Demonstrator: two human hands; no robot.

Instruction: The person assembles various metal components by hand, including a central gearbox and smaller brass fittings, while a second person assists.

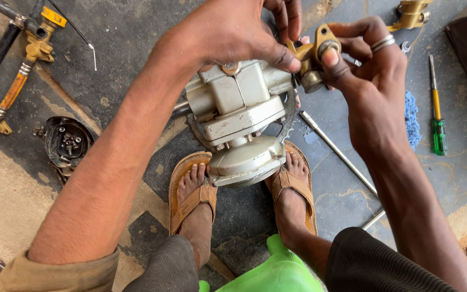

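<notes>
The right hand (371, 70) pinches a brass fitting (313, 57) between thumb and fingers, thumb pressed on its round end, a ring on one finger. The left hand (239, 30) closes over the top of a grey metal pump (239, 116), its thumb tip touching the same fitting where it meets the pump's upper right corner. The pump is held up between the knees, above the feet, its rounded lower housing hanging between two brown sandals (190, 192) on the stone floor (347, 189). A thin metal rod (336, 151) lies on the floor just right of the pump, running down and right under the right forearm. A blue cloth (412, 119) shows beside the right wrist, and farther right lies a screwdriver (436, 111) with a yellow and green handle. A second brass part (411, 13) sits at the top edge, well apart from the hands. To the left, a dark cover (67, 143) holds loose screws, and above it lies a brass valve (31, 51) on a hose. A green stool (277, 270) shows at the bottom between the legs.
</notes>
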